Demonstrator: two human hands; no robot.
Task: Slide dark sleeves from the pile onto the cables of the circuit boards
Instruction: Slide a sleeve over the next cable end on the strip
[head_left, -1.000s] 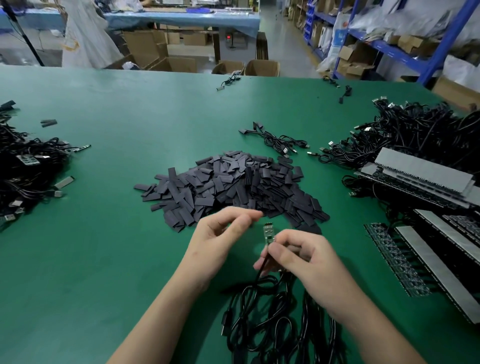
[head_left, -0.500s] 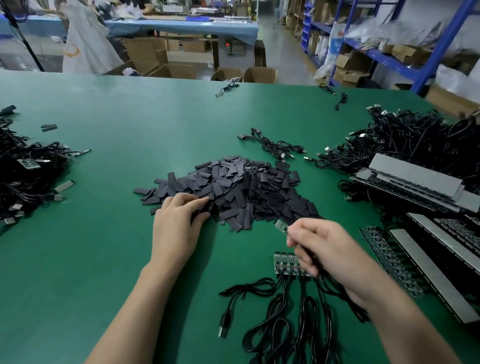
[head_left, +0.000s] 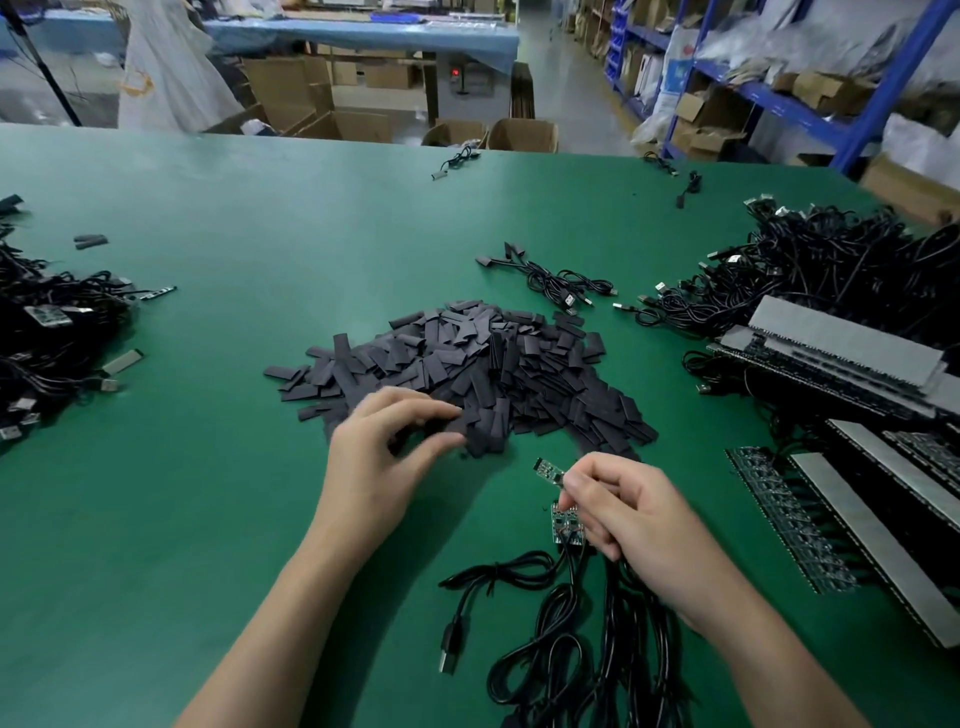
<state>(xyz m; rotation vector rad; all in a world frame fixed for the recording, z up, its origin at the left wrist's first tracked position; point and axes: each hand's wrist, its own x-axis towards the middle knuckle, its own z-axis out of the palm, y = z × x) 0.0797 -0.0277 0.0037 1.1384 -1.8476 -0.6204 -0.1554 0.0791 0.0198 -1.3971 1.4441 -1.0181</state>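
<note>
A pile of dark flat sleeves (head_left: 493, 364) lies in the middle of the green table (head_left: 182, 519). My left hand (head_left: 374, 457) is at the pile's near edge, thumb and fingers closing on a dark sleeve (head_left: 449, 428); motion blur hides the exact grip. My right hand (head_left: 639, 519) pinches a small circuit board (head_left: 548, 471) that sticks out up and to the left of its fingertips. Beneath that hand lie more small boards (head_left: 567, 525), joined to a bundle of black USB cables (head_left: 571, 649) running toward me.
A big heap of black cables (head_left: 810, 270) and stacked grey panels (head_left: 841, 353) fill the right side, with a strip of boards (head_left: 789, 519) in front. Another cable heap (head_left: 47, 332) sits at the left edge. A small cable bundle (head_left: 561, 283) lies behind the pile.
My left hand left the board, reached into the sleeve pile and now closes its fingers there. My right hand lowered the board toward the table and keeps hold of it.
</note>
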